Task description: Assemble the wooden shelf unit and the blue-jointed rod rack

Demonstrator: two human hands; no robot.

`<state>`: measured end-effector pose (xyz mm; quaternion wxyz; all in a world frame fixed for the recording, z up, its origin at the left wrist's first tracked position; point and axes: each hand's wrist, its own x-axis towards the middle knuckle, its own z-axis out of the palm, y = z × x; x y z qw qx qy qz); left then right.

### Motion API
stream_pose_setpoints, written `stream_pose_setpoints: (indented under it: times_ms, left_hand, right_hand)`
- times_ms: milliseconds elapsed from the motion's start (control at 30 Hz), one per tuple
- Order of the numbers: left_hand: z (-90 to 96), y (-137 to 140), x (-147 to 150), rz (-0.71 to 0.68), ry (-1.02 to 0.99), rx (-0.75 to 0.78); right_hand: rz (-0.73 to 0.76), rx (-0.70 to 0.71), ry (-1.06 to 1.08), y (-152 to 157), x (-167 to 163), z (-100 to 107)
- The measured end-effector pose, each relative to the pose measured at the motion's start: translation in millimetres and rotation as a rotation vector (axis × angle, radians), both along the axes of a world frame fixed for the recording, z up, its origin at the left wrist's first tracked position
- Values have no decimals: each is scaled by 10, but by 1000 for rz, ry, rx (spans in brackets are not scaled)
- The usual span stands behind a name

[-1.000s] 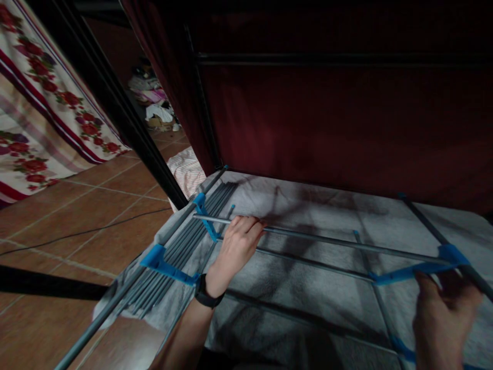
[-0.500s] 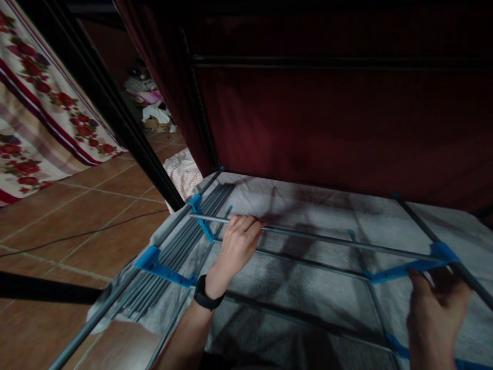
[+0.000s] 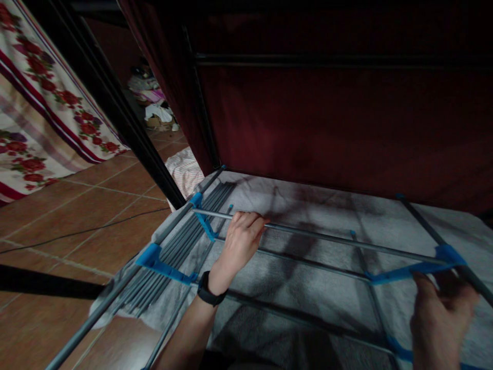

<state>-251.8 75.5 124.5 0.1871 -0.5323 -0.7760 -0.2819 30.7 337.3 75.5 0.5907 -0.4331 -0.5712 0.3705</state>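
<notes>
My left hand (image 3: 243, 236), with a black band on its wrist, is wrapped over a thin grey metal tube (image 3: 339, 238) that runs across the frame. The tube's left end meets a blue plastic bracket (image 3: 205, 222) on a long side rail. At the right, my right hand (image 3: 442, 313) holds a matching blue bracket (image 3: 416, 268) from below, near the tube's other end. Its thumb shows in front; the fingertips are partly hidden in shadow. Beneath, a lower tube (image 3: 311, 263) joins the inner ends of the brackets.
Several loose grey tubes (image 3: 179, 244) lie bundled on the grey blanket (image 3: 292, 298), left of the frame. A dark red curtain (image 3: 327, 128) hangs behind. A black post (image 3: 127, 121) stands at the left, beyond it a cable (image 3: 84, 231) on the tiled floor (image 3: 115, 180).
The view has shifted slightly. My right hand and the right bracket sit a little further right; my left hand keeps its grip on the tube, a touch higher in view.
</notes>
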Motion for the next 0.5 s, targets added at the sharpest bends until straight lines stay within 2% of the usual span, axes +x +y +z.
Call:
stream_pose_setpoints:
  times_ms: [300, 500]
  left_hand:
    - [11, 43, 30, 10, -26, 18]
    - [16, 76, 33, 1, -59, 37]
  right_hand:
    - [17, 46, 6, 55, 66, -86]
    - [12, 44, 0, 24, 30, -25]
